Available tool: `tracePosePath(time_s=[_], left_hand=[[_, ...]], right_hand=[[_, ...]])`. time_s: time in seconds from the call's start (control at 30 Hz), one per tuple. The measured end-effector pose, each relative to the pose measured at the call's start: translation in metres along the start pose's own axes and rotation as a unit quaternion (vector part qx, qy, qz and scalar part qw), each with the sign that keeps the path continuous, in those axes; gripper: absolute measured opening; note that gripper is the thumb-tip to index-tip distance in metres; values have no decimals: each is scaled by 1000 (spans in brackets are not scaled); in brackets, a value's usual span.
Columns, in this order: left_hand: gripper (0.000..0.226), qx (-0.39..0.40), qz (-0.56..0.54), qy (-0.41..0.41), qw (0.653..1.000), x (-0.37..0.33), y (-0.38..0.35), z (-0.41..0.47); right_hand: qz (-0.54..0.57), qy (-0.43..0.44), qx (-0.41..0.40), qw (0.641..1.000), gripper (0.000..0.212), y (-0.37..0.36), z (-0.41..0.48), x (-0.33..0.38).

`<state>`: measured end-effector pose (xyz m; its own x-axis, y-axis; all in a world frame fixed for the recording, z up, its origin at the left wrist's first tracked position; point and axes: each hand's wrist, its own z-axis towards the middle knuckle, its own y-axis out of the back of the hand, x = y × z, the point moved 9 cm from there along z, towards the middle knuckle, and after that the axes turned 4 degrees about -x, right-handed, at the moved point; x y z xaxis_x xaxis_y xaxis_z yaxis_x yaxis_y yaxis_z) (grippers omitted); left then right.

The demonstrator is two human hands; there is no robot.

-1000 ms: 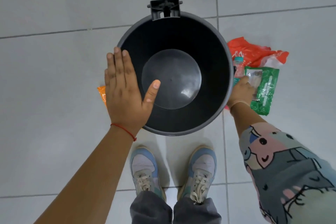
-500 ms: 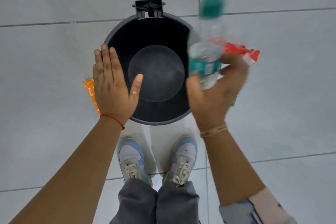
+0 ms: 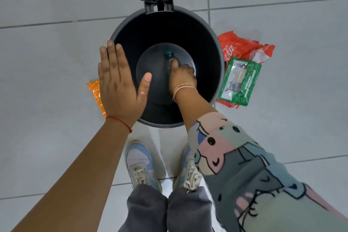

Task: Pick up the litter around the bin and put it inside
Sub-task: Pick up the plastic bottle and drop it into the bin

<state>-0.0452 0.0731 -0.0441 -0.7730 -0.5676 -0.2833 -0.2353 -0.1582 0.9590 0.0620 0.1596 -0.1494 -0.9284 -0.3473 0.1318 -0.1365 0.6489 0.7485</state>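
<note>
Right hand [image 3: 182, 78] reaches into bin [image 3: 216, 47], grip around bottle [image 3: 169, 56] (left hand [image 3: 117, 84] flat).

My right hand [image 3: 181, 78] hid most of bottle [image 3: 169, 55] inside bin [image 3: 211, 30]; grip unclear. My left hand [image 3: 117, 84] covered part of orange wrapper [image 3: 96, 92], centre-left of frame.

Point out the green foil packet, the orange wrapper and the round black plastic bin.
green foil packet [image 3: 244, 83], head view, on its printed front.
orange wrapper [image 3: 96, 91], head view, on the part showing beside the left hand.
round black plastic bin [image 3: 131, 30], head view, on its inner wall.
</note>
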Motion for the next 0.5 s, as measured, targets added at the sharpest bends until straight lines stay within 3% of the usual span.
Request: tracePosePath(time_s=[0.03,0.1,0.2,0.27,0.33,0.4,0.5], left_hand=[[76,3,2,-1,1000,-1,0,0],[78,6,5,-3,1000,-2,-1,0],[81,2,3,-4,1000,-5,-1,-2],[83,-1,2,-2,1000,-6,-1,-3],[84,-4,2,-2,1000,-7,-1,-3],[84,-10,1,-1,1000,-7,-1,-4],[84,-17,-1,-1,1000,-7,-1,-5]], right_hand=[[19,15,-34,999,48,12,-4,3],[97,81,-221,967,40,61,-27,13],[258,93,-512,814,31,138,-83,-25],[314,-11,-589,744,34,145,-89,-83],[330,-163,-555,746,37,119,-70,-144],[316,-283,-403,811,47,64,-41,-184],[226,-311,-190,904,59,-5,-18,-198]])
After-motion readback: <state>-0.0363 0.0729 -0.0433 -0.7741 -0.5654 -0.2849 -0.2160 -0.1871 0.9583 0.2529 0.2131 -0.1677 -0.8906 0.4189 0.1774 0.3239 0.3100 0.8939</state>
